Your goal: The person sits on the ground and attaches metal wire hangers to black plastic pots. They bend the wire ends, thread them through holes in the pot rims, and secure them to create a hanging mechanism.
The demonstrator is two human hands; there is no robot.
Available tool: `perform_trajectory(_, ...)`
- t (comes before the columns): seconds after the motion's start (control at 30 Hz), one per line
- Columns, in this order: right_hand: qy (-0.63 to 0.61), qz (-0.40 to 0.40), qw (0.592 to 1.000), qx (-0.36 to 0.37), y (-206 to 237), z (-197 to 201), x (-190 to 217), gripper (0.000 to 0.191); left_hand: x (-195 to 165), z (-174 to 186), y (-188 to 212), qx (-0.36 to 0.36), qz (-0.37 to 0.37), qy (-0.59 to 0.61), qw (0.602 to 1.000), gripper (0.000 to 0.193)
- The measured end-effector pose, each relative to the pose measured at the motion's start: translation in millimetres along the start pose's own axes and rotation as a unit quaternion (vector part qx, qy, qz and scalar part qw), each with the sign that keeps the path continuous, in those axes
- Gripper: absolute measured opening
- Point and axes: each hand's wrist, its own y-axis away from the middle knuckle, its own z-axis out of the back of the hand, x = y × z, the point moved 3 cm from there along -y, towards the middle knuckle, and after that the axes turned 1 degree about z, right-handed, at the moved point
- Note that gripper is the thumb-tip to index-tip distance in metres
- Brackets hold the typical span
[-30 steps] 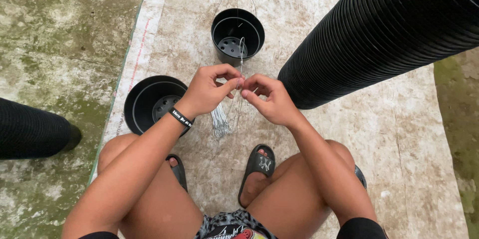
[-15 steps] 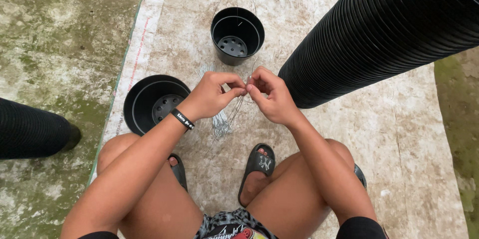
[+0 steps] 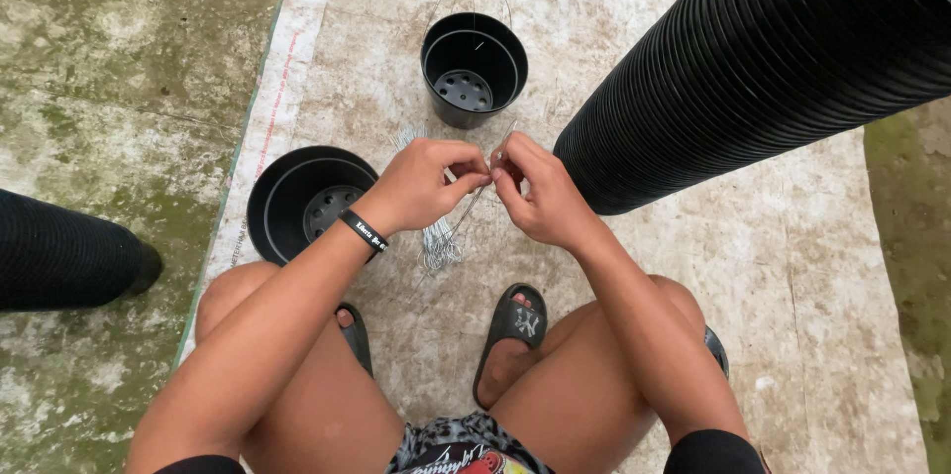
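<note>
Nearest, the left hand (image 3: 421, 182) and right hand (image 3: 535, 192) meet fingertip to fingertip, both pinched shut on a thin wire (image 3: 474, 207) that slants down toward the wire bundle (image 3: 436, 241) on the mat (image 3: 792, 266). Beyond, a black pot (image 3: 474, 68) stands upright, straight ahead of both hands.

We see a long stack of black pots (image 3: 763, 68) upper right, another stack (image 3: 59, 251) at left, and black sandals (image 3: 515, 330) at lower centre
</note>
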Motion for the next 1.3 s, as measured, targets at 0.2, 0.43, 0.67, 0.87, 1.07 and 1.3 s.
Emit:
perform_trajectory(0.2, 0.0, 0.002, 1.0, -0.023, 0, 0, -3, 0.01, -4, 1, 1, -0.018, -0.049, -0.024, 0.998, 0.012)
perform_trajectory(0.43, 0.042, 0.021, 0.998, -0.044, 1, -1, -5, 0.012, -5, 0, 3, -0.041, -0.109, -0.039, 0.992, 0.009)
perform_trajectory(0.67, -0.236, -0.083, 0.968, -0.021, 3, -6, -28, 0.008, 6, -7, 0, -0.014, -0.024, 0.104, 0.994, 0.011)
perform_trajectory(0.87, -0.278, -0.088, 0.956, -0.03, 5, -6, -38, 0.008, 6, -8, 2, -0.017, -0.017, 0.125, 0.992, 0.012)
perform_trajectory(1.07, -0.117, -0.057, 0.99, -0.046, 5, 2, -33, 0.011, 2, -5, 2, -0.035, -0.03, 0.055, 0.997, 0.013)
perform_trajectory(1.3, -0.105, -0.075, 0.991, -0.042, 3, 2, -29, 0.009, 0, -4, -1, -0.061, -0.073, 0.07, 0.993, 0.025)
